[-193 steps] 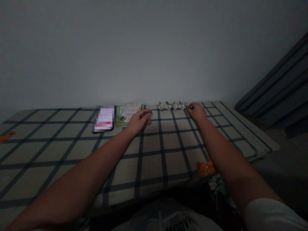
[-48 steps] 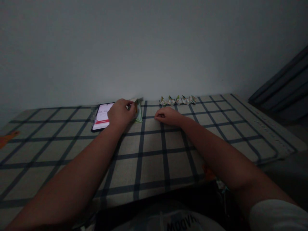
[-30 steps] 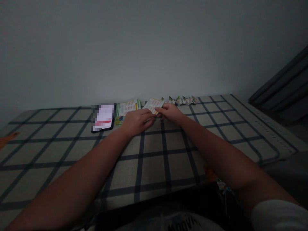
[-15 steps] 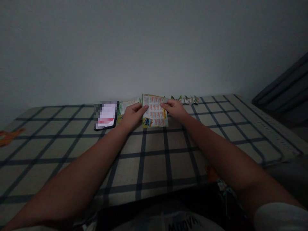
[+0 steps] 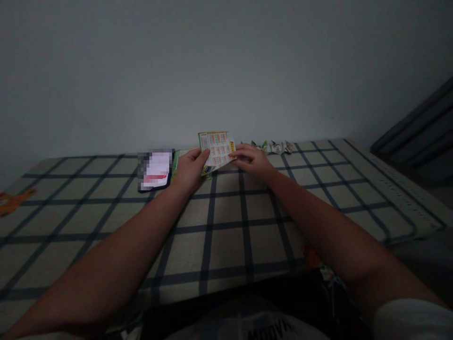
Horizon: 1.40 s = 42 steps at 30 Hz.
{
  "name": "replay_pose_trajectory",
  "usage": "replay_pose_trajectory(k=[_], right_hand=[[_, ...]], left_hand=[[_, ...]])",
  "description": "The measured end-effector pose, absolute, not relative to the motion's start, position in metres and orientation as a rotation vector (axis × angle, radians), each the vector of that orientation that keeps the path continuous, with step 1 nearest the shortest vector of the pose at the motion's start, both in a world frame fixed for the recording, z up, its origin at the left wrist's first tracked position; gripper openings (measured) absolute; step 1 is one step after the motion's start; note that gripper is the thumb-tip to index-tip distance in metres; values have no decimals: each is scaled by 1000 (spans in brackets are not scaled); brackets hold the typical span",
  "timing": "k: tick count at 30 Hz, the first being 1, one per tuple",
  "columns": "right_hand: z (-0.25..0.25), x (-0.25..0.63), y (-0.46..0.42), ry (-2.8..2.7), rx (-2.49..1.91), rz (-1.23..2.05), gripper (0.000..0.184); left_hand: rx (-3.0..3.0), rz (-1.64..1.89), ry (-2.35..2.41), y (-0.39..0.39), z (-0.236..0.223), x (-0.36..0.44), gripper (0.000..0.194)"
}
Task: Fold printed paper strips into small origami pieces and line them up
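Note:
A printed paper sheet (image 5: 216,145) with orange and green blocks is lifted up off the checked cloth (image 5: 226,222), its far edge raised toward the wall. My left hand (image 5: 189,167) pinches its left edge and my right hand (image 5: 252,159) pinches its right edge. Under and left of it lies a small stack of similar sheets (image 5: 180,158). A row of several small folded paper pieces (image 5: 272,146) lies along the wall, just beyond my right hand.
A phone (image 5: 155,169) with a lit screen lies left of the paper stack. The cloth has orange printed figures at the far left (image 5: 12,200) and near my right forearm (image 5: 309,255). A dark striped fabric (image 5: 414,137) slopes at the right.
My left hand took one sheet from the stack and my right hand came off the folded pieces to join it. The sheet lay flat half a second ago and is now tilted up.

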State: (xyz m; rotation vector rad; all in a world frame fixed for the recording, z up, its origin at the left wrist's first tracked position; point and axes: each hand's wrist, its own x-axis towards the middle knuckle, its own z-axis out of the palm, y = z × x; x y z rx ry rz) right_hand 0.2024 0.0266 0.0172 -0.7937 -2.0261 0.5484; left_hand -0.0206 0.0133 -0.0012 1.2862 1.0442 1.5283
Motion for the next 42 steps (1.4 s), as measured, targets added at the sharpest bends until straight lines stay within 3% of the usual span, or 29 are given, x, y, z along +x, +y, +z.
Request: replay_pose_trajectory(k=[3, 7, 10, 14, 17, 21, 28, 42], right_hand=[[16, 204, 29, -1937, -875, 536, 36], [15, 207, 31, -1852, -1016, 601, 50], [16, 205, 30, -1876, -993, 578, 49], [13, 200, 32, -1724, -977, 767, 43], [10, 197, 35, -1652, -928, 889, 56], [12, 198, 35, -1706, -940, 878, 42], [22, 197, 25, -1715, -993, 846, 35], [17, 197, 31, -1630, -887, 935, 44]], left_hand=[[1330, 1436, 1059, 10, 3, -19, 50], [1362, 1340, 961, 3, 8, -17, 77], [1478, 1318, 973, -1, 7, -15, 57], [1530, 1314, 1070, -2, 6, -12, 45], [1514, 1304, 1065, -2, 6, -12, 44], [1529, 1266, 1073, -2, 5, -13, 43], [1580, 1263, 1105, 2, -3, -17, 40], [1675, 1192, 1185, 2, -2, -19, 41]])
